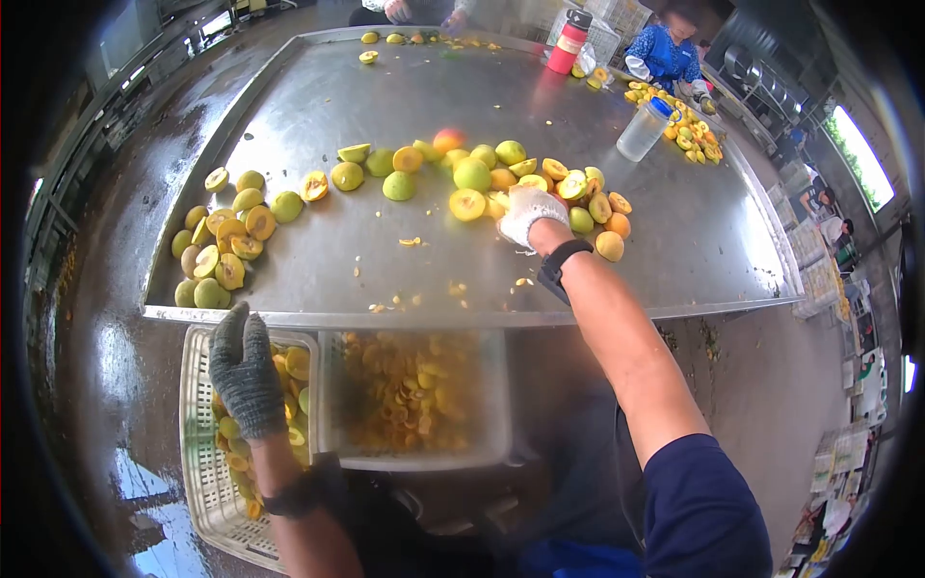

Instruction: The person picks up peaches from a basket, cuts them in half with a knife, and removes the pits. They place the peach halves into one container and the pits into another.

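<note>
My right hand [532, 214], in a white glove, reaches over the metal table [337, 260] to the left edge of a pile of whole and halved fruit [580, 187]. Its fingers are bent against the fruit; what they hold, if anything, is hidden. My left hand [246, 366], in a grey glove, is above a white basket of fruit [297, 362] just below the table's front edge. Its fingers point up and no fruit shows in it. Another group of halved fruit [231, 227] lies at the table's left side, with more pieces between the two groups.
A white crate [501, 414] of cut pieces stands beside the basket. A clear bottle with a blue lid [643, 133] and a red bottle [568, 43] stand on the table. A co-worker in blue [665, 53] is at the far right, near more fruit; another person's hands show beyond the far edge.
</note>
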Available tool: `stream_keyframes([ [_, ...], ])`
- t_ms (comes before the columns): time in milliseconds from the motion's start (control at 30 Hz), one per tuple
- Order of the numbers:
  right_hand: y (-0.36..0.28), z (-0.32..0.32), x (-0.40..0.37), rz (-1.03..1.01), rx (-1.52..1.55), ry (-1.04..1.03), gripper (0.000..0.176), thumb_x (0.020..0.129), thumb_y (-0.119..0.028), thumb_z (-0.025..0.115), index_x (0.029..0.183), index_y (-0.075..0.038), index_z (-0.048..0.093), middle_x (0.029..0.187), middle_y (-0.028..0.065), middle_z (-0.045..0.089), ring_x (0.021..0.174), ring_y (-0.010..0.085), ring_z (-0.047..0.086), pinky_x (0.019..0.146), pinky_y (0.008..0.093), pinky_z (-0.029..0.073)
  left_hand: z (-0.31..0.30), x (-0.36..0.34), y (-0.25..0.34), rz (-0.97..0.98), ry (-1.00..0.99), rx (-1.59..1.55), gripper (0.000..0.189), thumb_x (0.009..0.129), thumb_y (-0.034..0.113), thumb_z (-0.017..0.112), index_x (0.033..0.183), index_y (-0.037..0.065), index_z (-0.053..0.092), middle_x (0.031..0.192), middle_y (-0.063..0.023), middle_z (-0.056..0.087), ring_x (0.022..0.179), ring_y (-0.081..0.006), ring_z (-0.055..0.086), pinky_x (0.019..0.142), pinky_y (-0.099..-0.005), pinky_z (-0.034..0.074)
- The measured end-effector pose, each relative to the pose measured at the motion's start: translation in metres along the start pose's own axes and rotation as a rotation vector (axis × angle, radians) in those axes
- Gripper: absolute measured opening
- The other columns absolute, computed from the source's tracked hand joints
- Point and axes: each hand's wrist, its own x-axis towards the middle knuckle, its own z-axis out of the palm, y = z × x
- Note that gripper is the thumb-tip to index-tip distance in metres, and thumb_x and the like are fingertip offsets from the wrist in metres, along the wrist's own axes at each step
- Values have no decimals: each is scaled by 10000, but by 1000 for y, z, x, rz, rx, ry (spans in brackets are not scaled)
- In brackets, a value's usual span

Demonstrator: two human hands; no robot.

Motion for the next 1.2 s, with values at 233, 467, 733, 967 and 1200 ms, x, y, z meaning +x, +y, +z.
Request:
stream_keyframes([
  [233, -4, -13, -94, -263, 1456, -350, 371, 900, -151, 744, 1245, -50, 648, 1028, 40, 682, 954, 166, 653, 787, 310, 534, 56, -37, 38, -493, -546, -826, 541, 1049, 486, 529, 1339, 38, 624, 1253, -131, 673, 1052, -233, 683, 843, -328, 565],
  [467, -51, 8, -155, -421, 1355, -107, 405, 962, -250, 738, 1286, -35, 626, 1033, 40, 692, 925, 106, 640, 792, 269, 534, 114, -82, 29, -71, -712, -671, 666, 1073, 580, 397, 1432, 30, 508, 1199, -142, 662, 1005, -291, 668, 741, -333, 571],
  [733, -61, 35, -187, -537, 1252, -90, 259, 1068, -264, 587, 1227, -62, 610, 898, 40, 669, 672, 116, 605, 636, 306, 523, 100, -71, 39, -208, -516, -781, 375, 1045, 265, 535, 1333, 34, 600, 1151, -111, 697, 1005, -212, 675, 860, -336, 566],
  [967, -87, 37, -201, -611, 696, 317, 291, 974, -245, 661, 1211, -88, 602, 945, 186, 709, 848, 429, 691, 716, 497, 555, 100, -68, 43, 254, -363, -273, 318, 857, 59, 689, 1175, 52, 687, 1145, -104, 722, 982, -261, 701, 827, -359, 554],
  [1200, -94, 37, -203, -582, 605, 414, 202, 963, -218, 653, 1101, -88, 582, 833, 190, 671, 733, 442, 663, 610, 536, 513, 103, -69, 36, 395, -400, -187, 345, 976, 29, 646, 1311, -33, 590, 1131, -116, 693, 1052, -188, 665, 938, -326, 547],
])
